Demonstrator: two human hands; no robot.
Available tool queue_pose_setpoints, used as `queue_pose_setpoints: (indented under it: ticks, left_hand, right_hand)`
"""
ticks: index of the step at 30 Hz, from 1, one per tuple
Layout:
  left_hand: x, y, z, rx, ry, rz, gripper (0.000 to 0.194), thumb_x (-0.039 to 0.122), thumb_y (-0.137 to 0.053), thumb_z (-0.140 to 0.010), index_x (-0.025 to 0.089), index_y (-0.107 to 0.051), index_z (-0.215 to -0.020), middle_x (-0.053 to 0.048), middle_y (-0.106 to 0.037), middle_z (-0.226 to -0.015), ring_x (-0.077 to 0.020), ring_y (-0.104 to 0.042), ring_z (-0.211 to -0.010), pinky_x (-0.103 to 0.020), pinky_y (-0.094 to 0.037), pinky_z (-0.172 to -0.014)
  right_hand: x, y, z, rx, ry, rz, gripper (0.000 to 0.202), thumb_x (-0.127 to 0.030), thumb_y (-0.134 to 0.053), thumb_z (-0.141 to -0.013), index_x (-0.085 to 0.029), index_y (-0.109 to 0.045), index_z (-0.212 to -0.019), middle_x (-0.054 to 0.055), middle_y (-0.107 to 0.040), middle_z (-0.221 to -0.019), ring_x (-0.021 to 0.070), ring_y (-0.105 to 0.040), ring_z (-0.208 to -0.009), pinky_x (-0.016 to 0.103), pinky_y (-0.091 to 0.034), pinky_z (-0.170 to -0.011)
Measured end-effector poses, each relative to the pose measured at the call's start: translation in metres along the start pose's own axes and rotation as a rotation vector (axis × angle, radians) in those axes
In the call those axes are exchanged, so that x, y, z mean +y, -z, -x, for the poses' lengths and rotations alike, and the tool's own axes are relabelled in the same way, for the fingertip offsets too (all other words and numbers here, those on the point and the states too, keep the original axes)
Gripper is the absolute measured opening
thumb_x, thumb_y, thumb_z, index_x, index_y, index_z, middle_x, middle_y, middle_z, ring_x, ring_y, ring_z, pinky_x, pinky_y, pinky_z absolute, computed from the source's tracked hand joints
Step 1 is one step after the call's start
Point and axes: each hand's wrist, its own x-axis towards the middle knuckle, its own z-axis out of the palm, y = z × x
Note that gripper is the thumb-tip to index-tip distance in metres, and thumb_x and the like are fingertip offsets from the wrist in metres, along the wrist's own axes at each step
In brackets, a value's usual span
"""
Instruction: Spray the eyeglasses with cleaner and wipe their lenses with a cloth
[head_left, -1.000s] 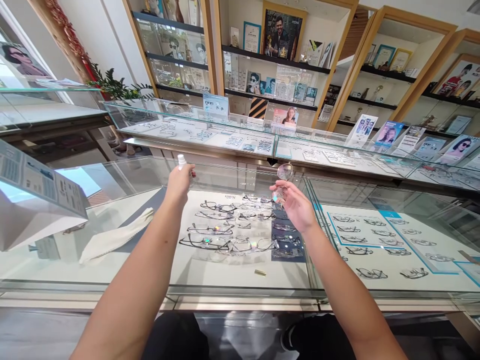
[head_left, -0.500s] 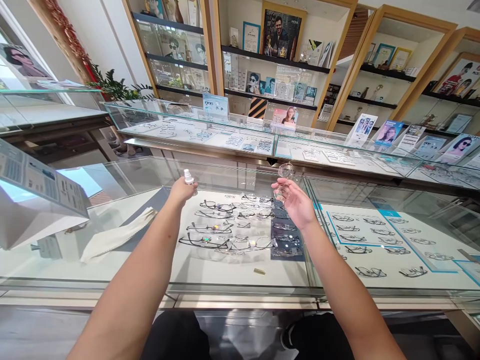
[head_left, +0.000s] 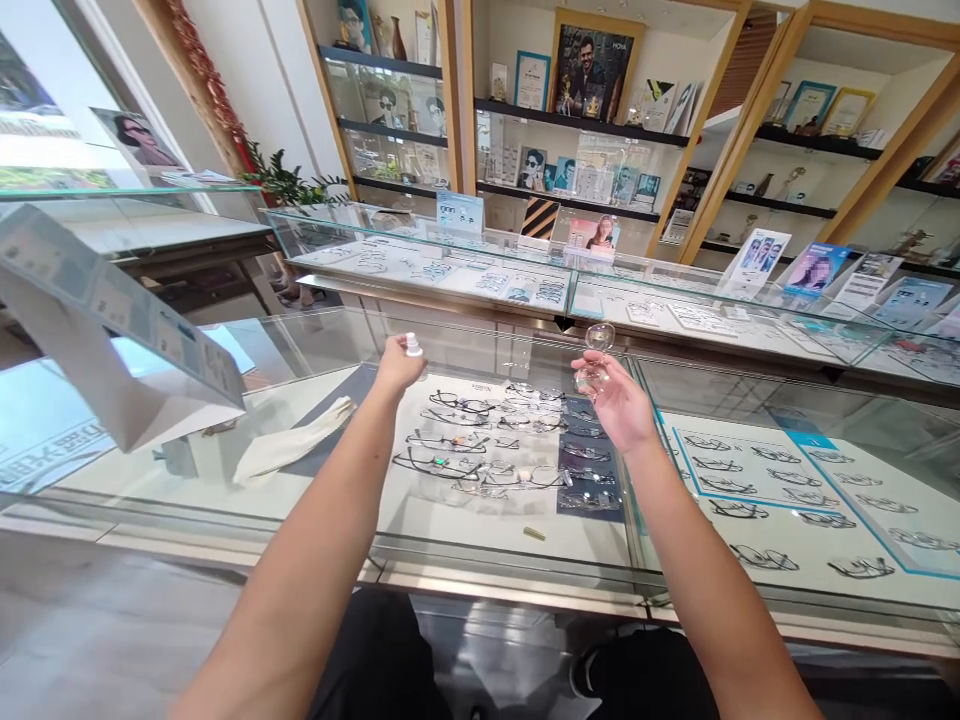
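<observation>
Above the glass counter, my left hand (head_left: pixel 399 366) is wrapped round a small spray bottle (head_left: pixel 413 346) with a white top; most of its body is hidden by my fingers. My right hand (head_left: pixel 619 398) pinches a pair of thin-rimmed glasses (head_left: pixel 600 338), held upright with one lens above the other. The two hands are apart, with the bottle to the left of the glasses. Below them, under the counter glass, lie several rows of spectacle frames (head_left: pixel 442 462). A cream cloth (head_left: pixel 296 440) lies left of my left forearm.
The glass display counter (head_left: pixel 517 572) runs across in front of me. A white folded sign (head_left: pixel 127 340) stands on its left part. More spectacle frames (head_left: pixel 765 557) lie to the right. Behind are a second glass showcase (head_left: pixel 420 285) and wooden shelves (head_left: pixel 585 120).
The view has shifted, so the counter and both hands appear further right. My hands keep their hold on the bottle and the glasses.
</observation>
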Motion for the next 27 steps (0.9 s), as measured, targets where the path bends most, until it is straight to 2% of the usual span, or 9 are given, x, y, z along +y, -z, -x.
queue_pose_setpoints:
  ticks: [3, 6, 10, 12, 13, 16, 18, 23, 27]
  left_hand:
    - [0.008, 0.016, 0.009, 0.042, -0.007, -0.051, 0.069, 0.014, -0.066, -0.083, 0.017, -0.041, -0.148, -0.022, -0.056, -0.156, -0.0291, -0.062, -0.133, -0.039, -0.053, -0.105]
    - [0.007, 0.046, 0.019, 0.005, -0.035, -0.148, 0.061, 0.013, -0.066, -0.083, 0.022, -0.051, -0.142, -0.014, -0.067, -0.143, -0.0243, -0.067, -0.121, -0.034, -0.053, -0.1]
    - [-0.008, 0.098, 0.033, -0.083, 0.014, -0.359, 0.033, 0.013, -0.073, -0.075, 0.022, -0.069, -0.106, -0.01, -0.077, -0.107, -0.03, -0.07, -0.101, -0.039, -0.05, -0.093]
    - [-0.02, 0.118, 0.041, -0.105, 0.072, -0.464, 0.024, 0.02, -0.083, -0.068, 0.022, -0.067, -0.085, -0.011, -0.075, -0.09, -0.036, -0.07, -0.098, -0.042, -0.049, -0.091]
    - [-0.026, 0.125, 0.047, -0.116, 0.093, -0.519, 0.028, 0.027, -0.088, -0.065, 0.022, -0.065, -0.08, -0.012, -0.075, -0.087, -0.0382, -0.07, -0.098, -0.043, -0.048, -0.09]
    - [-0.042, 0.137, 0.064, -0.156, 0.075, -0.669, 0.05, 0.054, -0.092, -0.061, 0.024, -0.064, -0.091, -0.014, -0.079, -0.097, -0.0399, -0.071, -0.099, -0.041, -0.049, -0.084]
    - [-0.05, 0.14, 0.074, -0.163, 0.037, -0.731, 0.056, 0.057, -0.09, -0.061, 0.025, -0.062, -0.099, -0.015, -0.079, -0.102, -0.0405, -0.071, -0.099, -0.04, -0.049, -0.082]
    - [-0.057, 0.147, 0.082, -0.108, 0.095, -0.525, 0.036, 0.03, -0.087, -0.06, 0.024, -0.053, -0.072, -0.01, -0.064, -0.075, -0.0437, -0.067, -0.101, -0.042, -0.043, -0.086]
    - [-0.052, 0.163, 0.081, -0.12, 0.168, -0.315, 0.028, 0.016, -0.081, -0.067, 0.022, -0.054, -0.066, -0.003, -0.054, -0.064, -0.0308, -0.061, -0.086, -0.034, -0.04, -0.08]
  right_hand:
    - [-0.001, 0.002, 0.001, 0.016, -0.006, 0.011, 0.029, -0.043, -0.065, -0.096, -0.027, -0.078, -0.117, 0.009, -0.079, -0.117, 0.0234, -0.068, -0.1, 0.038, -0.055, -0.086]
    - [-0.002, 0.002, 0.002, 0.035, -0.009, 0.032, 0.029, -0.044, -0.065, -0.096, -0.027, -0.078, -0.116, 0.01, -0.078, -0.117, 0.0243, -0.068, -0.101, 0.039, -0.055, -0.086]
    - [-0.004, 0.002, 0.004, 0.027, -0.013, 0.05, 0.029, -0.045, -0.065, -0.096, -0.028, -0.078, -0.116, 0.011, -0.078, -0.118, 0.0249, -0.068, -0.101, 0.04, -0.054, -0.084]
    - [-0.004, 0.001, 0.004, 0.022, -0.016, 0.051, 0.029, -0.044, -0.064, -0.096, -0.028, -0.078, -0.115, 0.011, -0.078, -0.118, 0.025, -0.068, -0.101, 0.039, -0.055, -0.083]
    - [-0.004, 0.001, 0.004, 0.019, -0.017, 0.048, 0.028, -0.043, -0.063, -0.096, -0.028, -0.079, -0.115, 0.01, -0.078, -0.118, 0.0249, -0.068, -0.101, 0.039, -0.055, -0.082]
    - [-0.004, 0.001, 0.005, 0.007, -0.016, 0.027, 0.029, -0.04, -0.062, -0.096, -0.027, -0.079, -0.115, 0.01, -0.078, -0.117, 0.0242, -0.068, -0.101, 0.038, -0.055, -0.082]
    - [-0.003, 0.002, 0.005, 0.0, -0.018, 0.025, 0.029, -0.04, -0.062, -0.096, -0.027, -0.08, -0.116, 0.01, -0.078, -0.116, 0.0241, -0.068, -0.101, 0.037, -0.055, -0.082]
    - [-0.001, 0.003, 0.005, -0.016, -0.023, 0.027, 0.03, -0.038, -0.061, -0.098, -0.027, -0.08, -0.118, 0.01, -0.078, -0.117, 0.0234, -0.069, -0.101, 0.036, -0.056, -0.082]
    - [-0.001, 0.004, 0.004, -0.024, -0.029, -0.015, 0.029, -0.035, -0.061, -0.099, -0.026, -0.081, -0.117, 0.01, -0.079, -0.117, 0.0213, -0.069, -0.1, 0.033, -0.056, -0.08]
